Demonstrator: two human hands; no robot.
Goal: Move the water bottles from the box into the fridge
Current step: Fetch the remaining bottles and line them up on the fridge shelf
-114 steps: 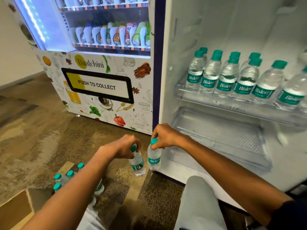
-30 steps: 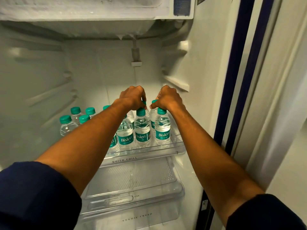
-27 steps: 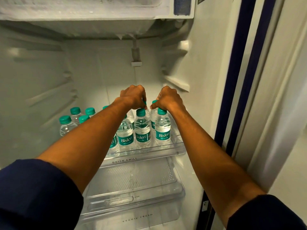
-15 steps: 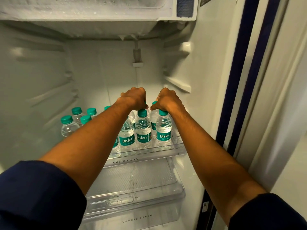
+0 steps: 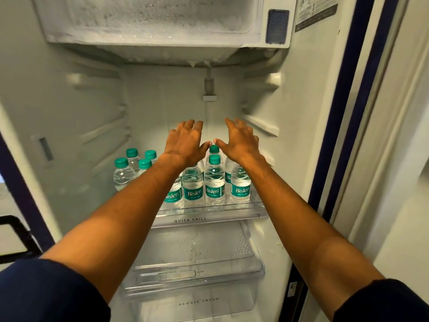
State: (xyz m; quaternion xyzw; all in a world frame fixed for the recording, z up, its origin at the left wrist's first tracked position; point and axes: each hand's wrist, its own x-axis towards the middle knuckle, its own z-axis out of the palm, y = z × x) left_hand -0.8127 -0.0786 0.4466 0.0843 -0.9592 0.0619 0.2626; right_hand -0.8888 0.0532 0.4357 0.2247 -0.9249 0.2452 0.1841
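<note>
Bottles (image 5: 214,180) stood upright in rows on the fridge (image 5: 287,145) shelf (image 5: 204,218), mostly right. Left hand (image 5: 185,141) and right hand (image 5: 240,141) hovered above them, fingers spread, holding nothing. Box not visible; remaining stock could not be judged.

The clear plastic water bottles (image 5: 214,180) have teal-green caps and teal labels with white lettering. The clear plastic shelf (image 5: 209,218) carries grey lettering, the fridge's white plastic walls (image 5: 69,117) end in a dark navy door frame (image 5: 343,135), and dark navy sleeves (image 5: 46,291) cover both upper arms.
</note>
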